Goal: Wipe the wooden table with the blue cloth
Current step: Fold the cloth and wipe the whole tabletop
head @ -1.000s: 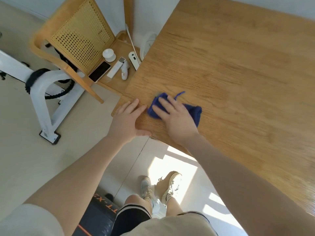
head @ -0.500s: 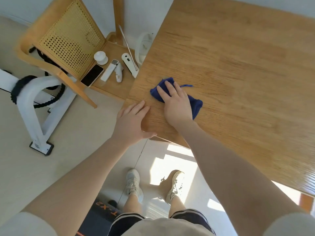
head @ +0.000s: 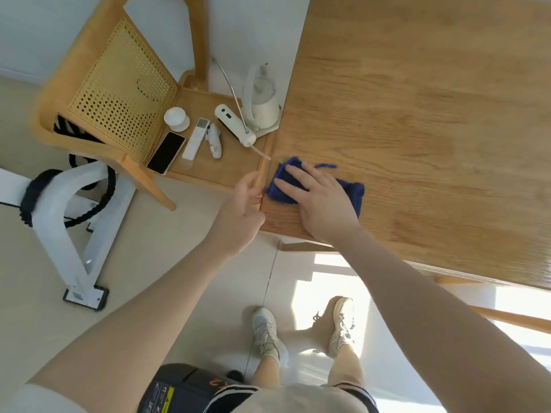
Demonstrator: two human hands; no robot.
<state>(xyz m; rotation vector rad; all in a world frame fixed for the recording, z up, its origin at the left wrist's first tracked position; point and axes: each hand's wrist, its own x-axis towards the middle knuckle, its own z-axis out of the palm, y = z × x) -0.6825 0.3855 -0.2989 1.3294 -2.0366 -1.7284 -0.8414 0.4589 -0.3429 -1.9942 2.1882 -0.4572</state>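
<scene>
Mid-wipe: the right hand [head: 319, 204], fingers flat, presses the blue cloth [head: 353, 193] at the counter [head: 432, 114] corner beside the loosely curled, empty left hand [head: 238, 216]; next, probably a sweep away across unwiped wood.

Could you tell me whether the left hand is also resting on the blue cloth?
No, only the right hand presses flat on the blue cloth; the left hand sits beside it at the wooden table's corner edge.
</scene>
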